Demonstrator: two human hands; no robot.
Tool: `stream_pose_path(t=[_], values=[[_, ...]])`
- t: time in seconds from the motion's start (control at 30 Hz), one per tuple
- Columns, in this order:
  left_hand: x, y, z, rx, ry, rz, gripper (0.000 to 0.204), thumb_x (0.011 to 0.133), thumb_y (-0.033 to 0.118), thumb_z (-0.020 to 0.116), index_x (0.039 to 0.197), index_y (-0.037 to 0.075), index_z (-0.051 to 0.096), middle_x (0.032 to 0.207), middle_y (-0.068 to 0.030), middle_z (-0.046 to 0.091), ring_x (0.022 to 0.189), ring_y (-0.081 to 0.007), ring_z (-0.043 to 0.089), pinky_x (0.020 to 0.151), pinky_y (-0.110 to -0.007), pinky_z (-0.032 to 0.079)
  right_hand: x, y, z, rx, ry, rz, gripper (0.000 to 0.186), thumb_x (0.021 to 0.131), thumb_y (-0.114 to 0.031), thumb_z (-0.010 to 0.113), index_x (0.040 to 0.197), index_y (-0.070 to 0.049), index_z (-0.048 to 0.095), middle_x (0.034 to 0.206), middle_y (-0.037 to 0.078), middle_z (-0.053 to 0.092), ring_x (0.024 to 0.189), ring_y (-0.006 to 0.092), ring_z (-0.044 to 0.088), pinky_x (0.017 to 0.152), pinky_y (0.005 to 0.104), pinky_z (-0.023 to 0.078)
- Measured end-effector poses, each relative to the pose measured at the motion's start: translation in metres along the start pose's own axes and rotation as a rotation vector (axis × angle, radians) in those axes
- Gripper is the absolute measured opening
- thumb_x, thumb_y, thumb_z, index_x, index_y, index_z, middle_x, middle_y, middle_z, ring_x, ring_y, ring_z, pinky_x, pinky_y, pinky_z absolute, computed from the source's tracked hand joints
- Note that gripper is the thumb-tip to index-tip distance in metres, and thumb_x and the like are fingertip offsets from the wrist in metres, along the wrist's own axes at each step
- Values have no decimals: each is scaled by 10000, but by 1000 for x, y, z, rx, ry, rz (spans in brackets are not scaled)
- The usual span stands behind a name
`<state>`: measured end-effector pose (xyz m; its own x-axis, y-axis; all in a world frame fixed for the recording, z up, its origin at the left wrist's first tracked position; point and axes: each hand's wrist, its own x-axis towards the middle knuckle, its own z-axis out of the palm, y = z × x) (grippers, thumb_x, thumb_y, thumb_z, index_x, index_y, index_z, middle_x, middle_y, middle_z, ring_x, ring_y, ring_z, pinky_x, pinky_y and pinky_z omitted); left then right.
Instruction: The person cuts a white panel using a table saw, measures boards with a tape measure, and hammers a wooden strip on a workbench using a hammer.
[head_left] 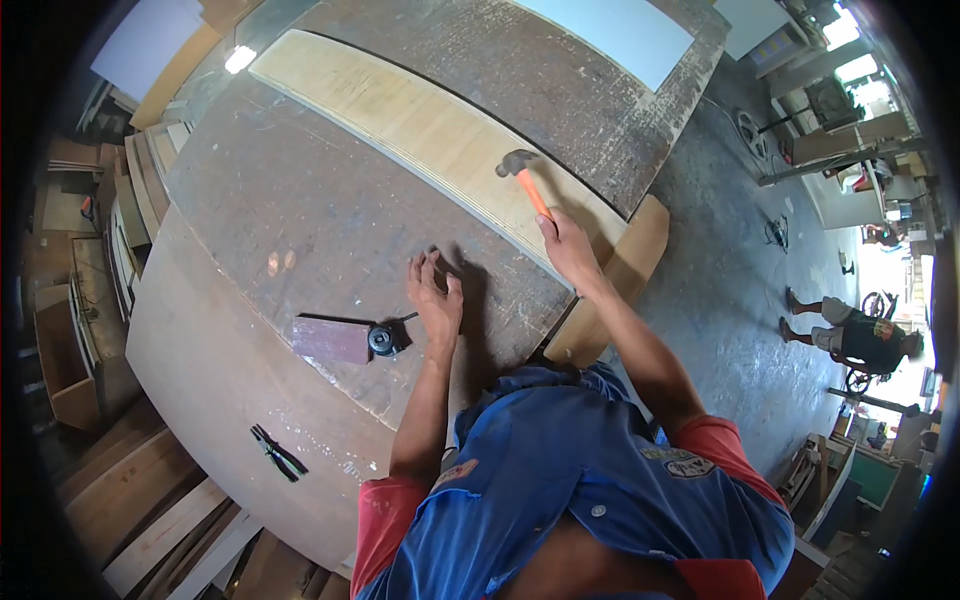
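My right hand (572,252) is wrapped round the orange handle of a claw hammer (535,194), whose dark head is over a long pale plywood strip (400,100). My left hand (434,302) hovers or rests just above the brown worktable (350,220), its fingers bent but apart, with nothing in them and a shadow beside it. A shorter wooden board (645,240) sits across the near right end of the strip, partly behind my right forearm. Left of my left hand are a black round object (382,341), perhaps a tape measure, and a purplish rectangular block (330,340).
Dark-handled pliers (278,453) lie on the lighter sheet (200,350) at the left. A white panel (620,40) is on the table's far side. Wood offcuts (170,530) crowd the left floor. Another person (865,338) stands off to the right.
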<state>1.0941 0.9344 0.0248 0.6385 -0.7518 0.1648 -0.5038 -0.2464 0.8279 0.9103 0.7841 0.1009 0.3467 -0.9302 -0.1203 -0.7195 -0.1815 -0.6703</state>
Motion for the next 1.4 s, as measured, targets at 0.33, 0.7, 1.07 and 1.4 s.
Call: stream_pose_path(t=[0.33, 0.7, 1.07, 1.4], values=[[68, -56, -8, 307, 404, -98, 507, 764, 156, 613, 1247, 21, 538, 1341, -211, 486, 1334, -405, 343, 1106, -577, 211, -16, -17, 25, 202, -108, 58, 320, 980, -267, 457, 1216, -53, 493, 741, 176, 546, 657, 299, 558, 649, 430, 440], [81, -38, -6, 571, 226, -326, 589, 809, 244, 546, 1345, 21, 447, 1431, -193, 376, 1397, -383, 244, 1148, -556, 155, 193, -155, 107, 33, -259, -146, 338, 1000, -338, 404, 1118, -41, 515, 981, 247, 614, 942, 435, 593, 800, 499, 446], [92, -41, 7, 589, 129, -400, 624, 799, 259, 510, 1382, 53, 425, 1462, -197, 346, 1412, -390, 216, 1152, -561, 128, 365, -250, 180, -11, -325, -163, 360, 997, -306, 356, 1207, -52, 500, 974, 256, 653, 929, 474, 603, 806, 549, 462], [85, -47, -1, 568, 115, -418, 620, 818, 265, 509, 1387, 38, 413, 1470, -207, 326, 1421, -398, 189, 1155, -563, 113, 339, -255, 191, -63, -330, -144, 368, 986, -294, 359, 1234, -51, 482, 978, 242, 658, 884, 408, 649, 776, 515, 483]])
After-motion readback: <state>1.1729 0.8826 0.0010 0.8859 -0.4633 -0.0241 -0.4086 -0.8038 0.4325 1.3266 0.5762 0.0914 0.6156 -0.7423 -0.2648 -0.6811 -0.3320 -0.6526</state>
